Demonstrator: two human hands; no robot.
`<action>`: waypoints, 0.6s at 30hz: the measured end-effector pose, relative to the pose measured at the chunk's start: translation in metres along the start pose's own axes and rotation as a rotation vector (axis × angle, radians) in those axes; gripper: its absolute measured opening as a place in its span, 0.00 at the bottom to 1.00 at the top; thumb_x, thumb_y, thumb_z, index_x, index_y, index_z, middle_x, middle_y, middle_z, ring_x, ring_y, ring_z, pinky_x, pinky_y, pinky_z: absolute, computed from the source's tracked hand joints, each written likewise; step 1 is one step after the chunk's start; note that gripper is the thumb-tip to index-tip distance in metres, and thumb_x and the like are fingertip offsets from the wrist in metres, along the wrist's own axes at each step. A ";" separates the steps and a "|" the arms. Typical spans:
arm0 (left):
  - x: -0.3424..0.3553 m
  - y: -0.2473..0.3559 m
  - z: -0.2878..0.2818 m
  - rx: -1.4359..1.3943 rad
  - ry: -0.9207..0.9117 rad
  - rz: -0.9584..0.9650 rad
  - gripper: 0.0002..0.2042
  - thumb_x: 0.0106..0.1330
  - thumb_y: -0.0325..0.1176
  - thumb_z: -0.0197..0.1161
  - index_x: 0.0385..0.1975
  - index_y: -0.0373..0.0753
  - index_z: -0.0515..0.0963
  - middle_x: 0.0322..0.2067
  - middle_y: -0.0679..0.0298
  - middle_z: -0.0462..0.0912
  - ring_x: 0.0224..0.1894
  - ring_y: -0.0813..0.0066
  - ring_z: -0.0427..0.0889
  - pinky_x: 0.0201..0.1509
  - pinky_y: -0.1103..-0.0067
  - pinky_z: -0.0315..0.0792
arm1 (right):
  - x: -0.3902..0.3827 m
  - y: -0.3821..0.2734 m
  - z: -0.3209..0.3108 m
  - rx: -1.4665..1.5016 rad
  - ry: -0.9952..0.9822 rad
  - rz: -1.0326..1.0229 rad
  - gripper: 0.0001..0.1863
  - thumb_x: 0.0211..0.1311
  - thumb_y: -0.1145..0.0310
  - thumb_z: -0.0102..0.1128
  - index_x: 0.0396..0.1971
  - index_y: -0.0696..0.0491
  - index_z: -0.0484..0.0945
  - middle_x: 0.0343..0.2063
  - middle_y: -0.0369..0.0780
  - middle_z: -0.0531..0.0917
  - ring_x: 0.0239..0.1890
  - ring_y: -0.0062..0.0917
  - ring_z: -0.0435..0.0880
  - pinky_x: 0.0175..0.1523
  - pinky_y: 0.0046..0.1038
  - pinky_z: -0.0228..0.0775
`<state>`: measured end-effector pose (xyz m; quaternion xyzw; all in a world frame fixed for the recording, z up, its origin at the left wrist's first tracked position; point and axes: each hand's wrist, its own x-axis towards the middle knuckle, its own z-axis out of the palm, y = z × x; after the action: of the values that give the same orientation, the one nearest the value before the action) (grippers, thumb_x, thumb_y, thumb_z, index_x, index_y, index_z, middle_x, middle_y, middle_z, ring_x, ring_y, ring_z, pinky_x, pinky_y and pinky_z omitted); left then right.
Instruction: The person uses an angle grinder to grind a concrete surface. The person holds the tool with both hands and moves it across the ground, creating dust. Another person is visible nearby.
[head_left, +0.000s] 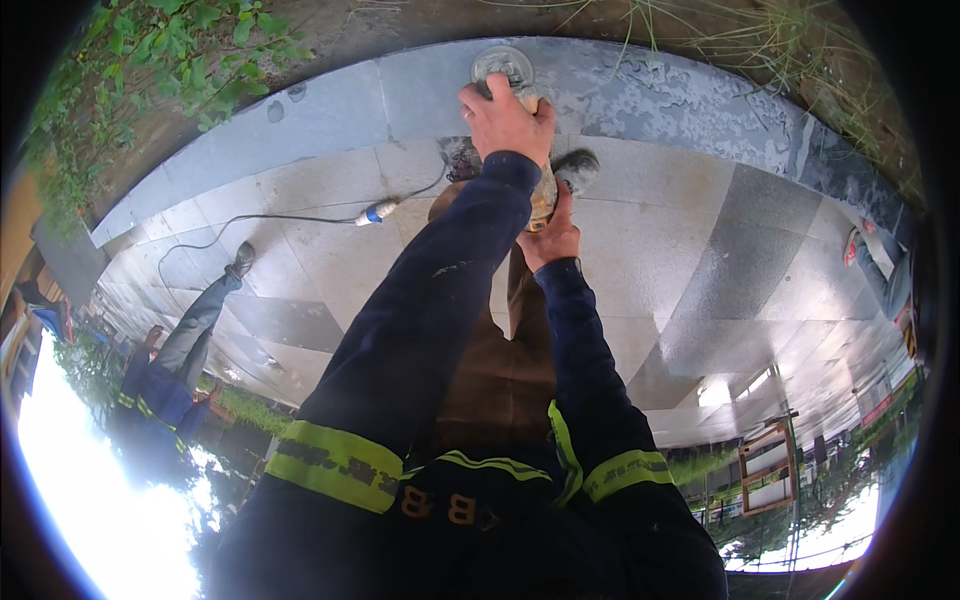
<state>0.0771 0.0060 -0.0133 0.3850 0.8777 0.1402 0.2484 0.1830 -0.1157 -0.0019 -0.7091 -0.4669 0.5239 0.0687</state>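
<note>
A dusty, yellowish angle grinder (542, 206) with a round disc (520, 66) at its far end rests on a grey stone kerb (330, 105). My left hand (508, 122) is closed over the front of the tool, fingers close behind the disc. Nearer to me, my right hand (556, 238) wraps round the rear of the body, its thumb along the side. The left forearm hides part of the tool's middle. To the right of the disc, the kerb is covered in pale, patchy wet residue (680, 92).
A dark cable (270, 216) with a blue-and-white plug connector (377, 212) crosses the paving (330, 260) on the left. One person (175, 370) stands at left; another person's leg (880, 275) shows at far right. Leafy plants (180, 60) and grass (750, 40) border the kerb.
</note>
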 end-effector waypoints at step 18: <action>0.002 0.001 -0.003 0.046 -0.013 -0.008 0.26 0.52 0.38 0.71 0.45 0.36 0.62 0.48 0.41 0.62 0.48 0.34 0.71 0.46 0.54 0.74 | -0.004 -0.014 -0.004 0.035 -0.093 0.220 0.46 0.45 0.65 0.71 0.66 0.44 0.56 0.51 0.48 0.79 0.53 0.47 0.79 0.56 0.39 0.73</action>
<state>0.0744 0.0079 -0.0109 0.3879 0.8807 0.1167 0.2457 0.1780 -0.1090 0.0112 -0.7295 -0.3797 0.5688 0.0015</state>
